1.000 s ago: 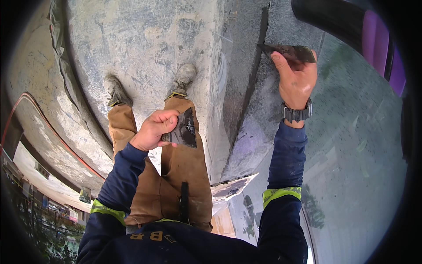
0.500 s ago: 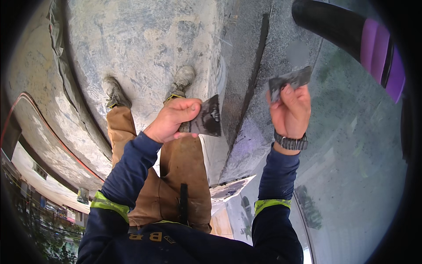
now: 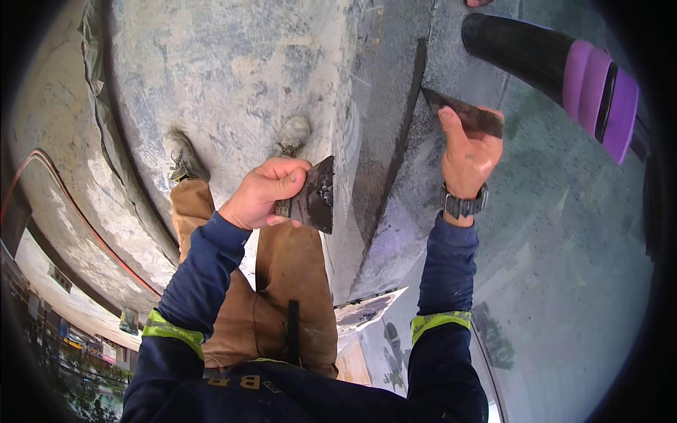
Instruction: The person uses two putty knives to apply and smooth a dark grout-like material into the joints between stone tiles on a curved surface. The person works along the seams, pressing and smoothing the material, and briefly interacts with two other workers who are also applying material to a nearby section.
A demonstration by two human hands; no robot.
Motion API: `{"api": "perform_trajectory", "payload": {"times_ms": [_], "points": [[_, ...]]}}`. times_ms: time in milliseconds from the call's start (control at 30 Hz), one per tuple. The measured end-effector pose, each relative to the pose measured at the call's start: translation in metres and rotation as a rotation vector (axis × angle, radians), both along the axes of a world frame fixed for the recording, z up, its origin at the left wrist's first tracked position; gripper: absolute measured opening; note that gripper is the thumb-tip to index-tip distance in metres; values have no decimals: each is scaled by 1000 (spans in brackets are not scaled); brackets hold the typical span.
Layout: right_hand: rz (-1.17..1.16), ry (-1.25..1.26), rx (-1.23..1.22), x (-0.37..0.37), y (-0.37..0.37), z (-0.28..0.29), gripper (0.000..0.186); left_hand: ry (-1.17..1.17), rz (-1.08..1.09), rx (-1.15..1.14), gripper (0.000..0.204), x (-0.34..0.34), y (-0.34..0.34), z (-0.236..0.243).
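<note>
My left hand (image 3: 264, 194) is closed on a flat spreader (image 3: 315, 196) whose blade is coated with dark paste. Lumps of the paste stand along its outer edge. It is held in the air above my thigh. Out to the right, my right hand (image 3: 471, 158) grips a second flat, dark spreader (image 3: 462, 113), thumb on one face. Its left corner is over the rough grey panel (image 3: 451, 63), close to a dark seam (image 3: 416, 99); whether it touches I cannot tell. A watch with a dark band (image 3: 465, 204) is on my right wrist.
A black, curved piece with purple bands (image 3: 589, 84) juts in at the upper right. A smooth grey-green surface (image 3: 564, 233) spreads along the right. My shoes (image 3: 185, 156) stand on a stained, pale floor (image 3: 233, 63). At the left runs an orange hose (image 3: 84, 224).
My right hand has turned, tilting its spreader so the left corner points up and left. My left hand has shifted slightly left with its spreader. The black-and-purple piece sits a little lower in view.
</note>
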State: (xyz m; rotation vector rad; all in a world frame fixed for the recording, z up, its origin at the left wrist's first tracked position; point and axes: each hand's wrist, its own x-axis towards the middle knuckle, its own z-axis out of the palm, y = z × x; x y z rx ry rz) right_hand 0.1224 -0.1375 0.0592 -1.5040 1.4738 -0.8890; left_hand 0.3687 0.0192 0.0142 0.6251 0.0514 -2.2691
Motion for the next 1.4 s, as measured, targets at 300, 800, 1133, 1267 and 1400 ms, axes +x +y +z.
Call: {"api": "perform_trajectory", "payload": {"times_ms": [300, 800, 1133, 1267, 1400], "points": [[103, 137, -85, 10, -42, -20, 20, -37, 39, 139, 31, 15, 40, -13], [-256, -860, 777, 50, 108, 76, 26, 24, -91, 183, 30, 26, 53, 25], [-281, -421, 838, 108, 198, 183, 31, -37, -108, -207, 35, 155, 76, 193], [-434, -376, 606, 109, 225, 238, 20, -401, -50, -93, 34, 239, 102, 266], [-726, -591, 436, 132, 219, 271, 17, -532, 163, -52, 32, 306, 100, 323]]}}
